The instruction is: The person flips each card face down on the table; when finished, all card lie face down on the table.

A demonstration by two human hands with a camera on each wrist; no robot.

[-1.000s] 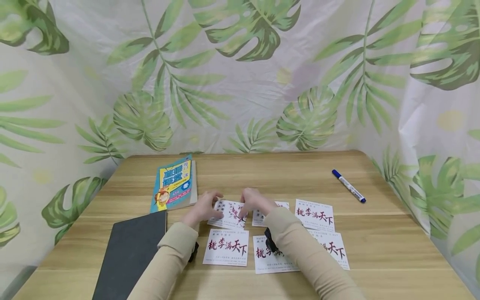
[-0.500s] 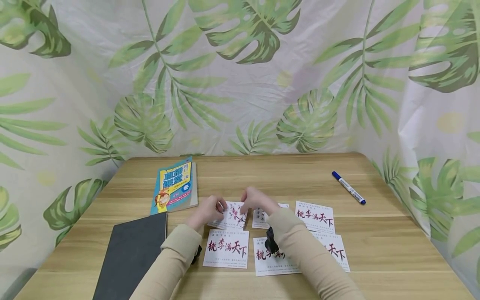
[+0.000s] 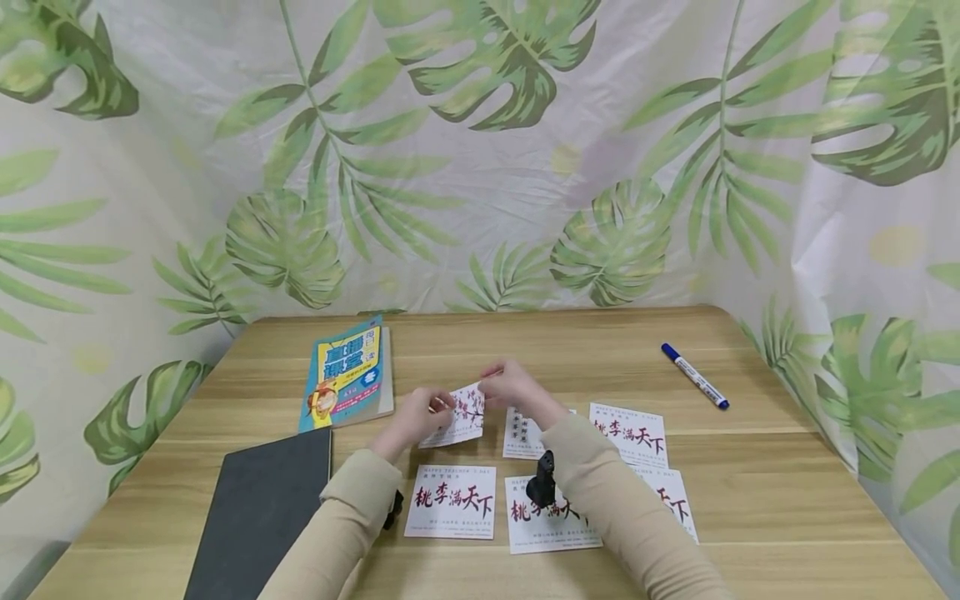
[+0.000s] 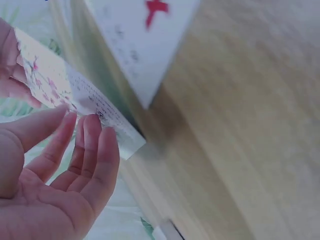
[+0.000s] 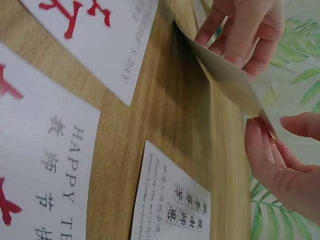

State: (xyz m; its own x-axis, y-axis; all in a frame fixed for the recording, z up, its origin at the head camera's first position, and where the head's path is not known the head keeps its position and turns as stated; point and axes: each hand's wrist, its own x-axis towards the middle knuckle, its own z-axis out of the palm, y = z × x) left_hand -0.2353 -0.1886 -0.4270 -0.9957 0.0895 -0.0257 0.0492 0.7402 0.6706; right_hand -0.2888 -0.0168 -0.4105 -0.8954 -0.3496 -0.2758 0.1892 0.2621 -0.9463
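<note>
A white greeting card (image 3: 467, 410) printed with pink blossoms is held between both hands, tilted with its right side raised off the wooden table. My left hand (image 3: 420, 417) pinches the card's left part between thumb and fingers. Its upper right corner is pinched by my right hand (image 3: 517, 390). In the left wrist view the blossom print and small lines of text on the card (image 4: 47, 82) face the camera; the right wrist view shows its plain back (image 5: 232, 87). Just to the right lies another card (image 3: 521, 437) with boxed characters, partly behind my right arm.
Cards with red lettering lie in front, one at left (image 3: 450, 502), one at middle (image 3: 555, 533), and another farther right (image 3: 630, 435). A blue-yellow book (image 3: 348, 375) and a black folder-like flat item (image 3: 262, 508) lie left. A blue-capped marker (image 3: 696, 377) lies right.
The blossom card has come up from lying flat to tilted, its right side lifted. My right hand has risen slightly with it, and my left fingers have drawn in to pinch it.
</note>
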